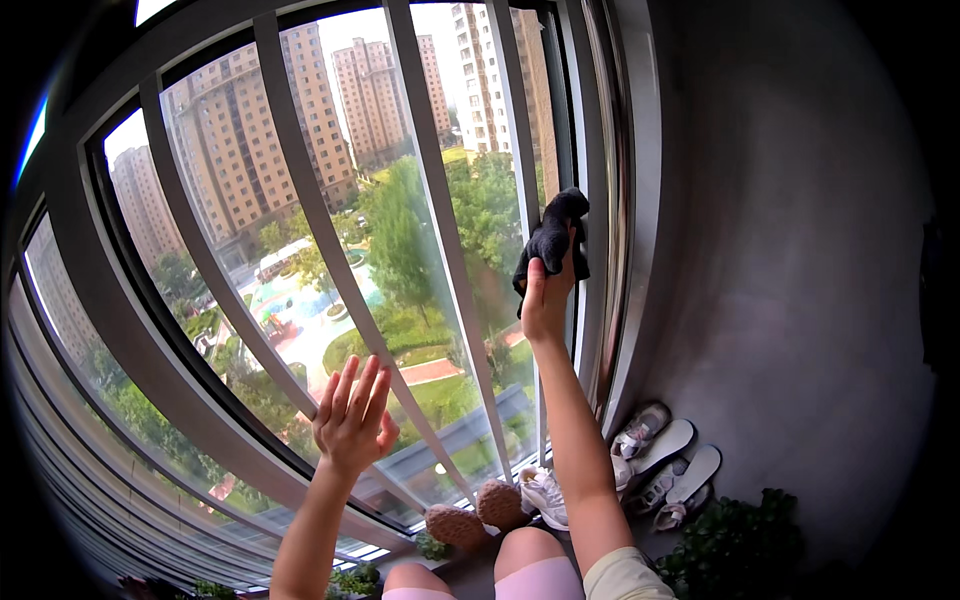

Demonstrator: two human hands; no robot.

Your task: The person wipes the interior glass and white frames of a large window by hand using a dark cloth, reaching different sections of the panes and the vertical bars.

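In my right hand (549, 296) is a bunched dark cloth (553, 236), held up at the right end of the window, by the frame's side post (596, 187). The thumb lies over the cloth and the fingers are mostly hidden behind it. My left hand (356, 420) is raised lower and to the left, palm forward and fingers apart, with nothing in it. Its fingertips are beside a pale window bar (334, 259); I cannot tell whether they touch it. Behind both hands is the window glass (420, 300), with hazy patches on it.
Pinkish-brown slippers (456, 525), white sneakers (544, 496) and other shoes with pale insoles (667, 442) stand along the sill. A leafy plant (739, 536) is at lower right, smaller plants (352, 581) at lower left. A grey wall (787, 300) rises on the right.
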